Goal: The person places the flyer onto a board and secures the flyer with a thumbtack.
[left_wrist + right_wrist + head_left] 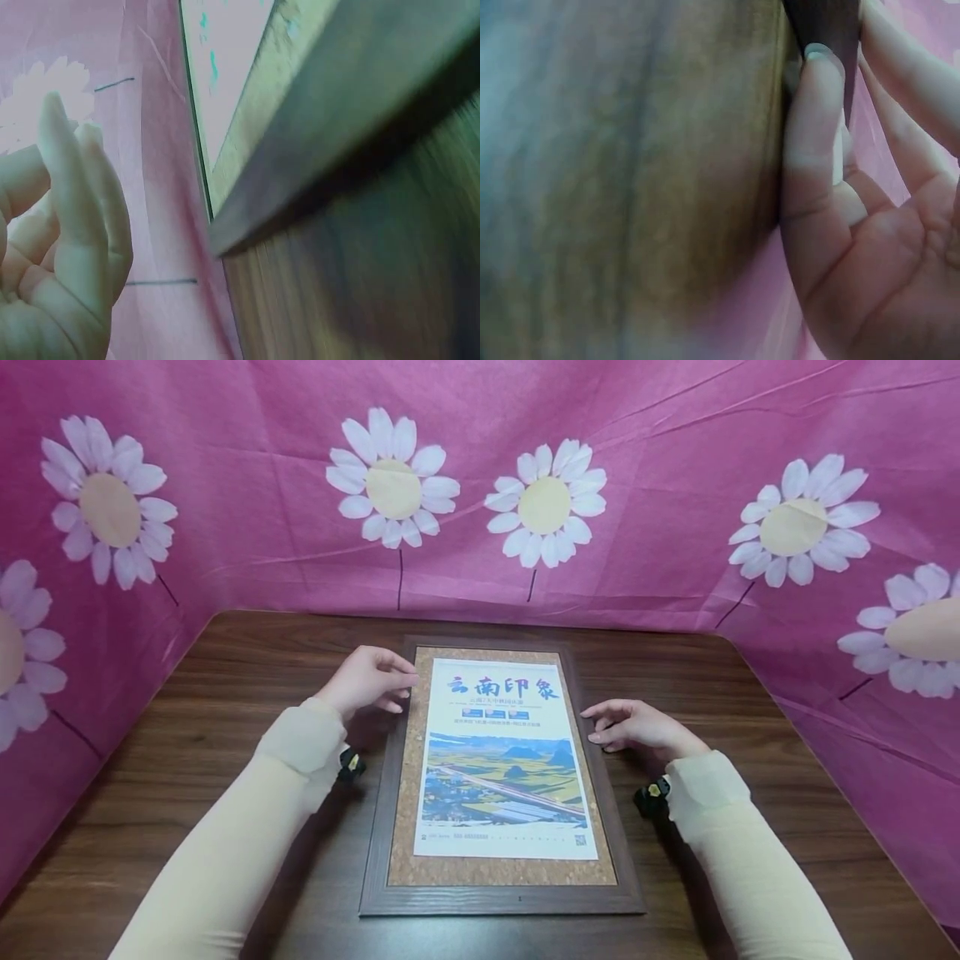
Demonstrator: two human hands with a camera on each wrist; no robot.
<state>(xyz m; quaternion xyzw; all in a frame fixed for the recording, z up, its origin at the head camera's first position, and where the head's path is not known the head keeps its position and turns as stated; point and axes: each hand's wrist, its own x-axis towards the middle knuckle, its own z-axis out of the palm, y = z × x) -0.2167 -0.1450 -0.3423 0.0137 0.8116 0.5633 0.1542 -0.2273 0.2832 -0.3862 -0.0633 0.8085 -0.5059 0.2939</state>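
Note:
A cork board with a dark wood frame lies flat on the table. On its cork sits a white poster with a colourful landscape and large purple-blue Chinese characters. My left hand hovers by the upper left side of the frame, fingers loosely bent; nothing shows between them in the left wrist view, where the hand stands apart from the frame. At the right side, my right hand has its fingertips at the frame edge. The right wrist view shows thumb and forefinger on either side of that frame edge.
The brown wood-grain table extends around the board. Behind and beside it hangs a pink cloth printed with white daisies. A small black device is at the left wrist and another at the right.

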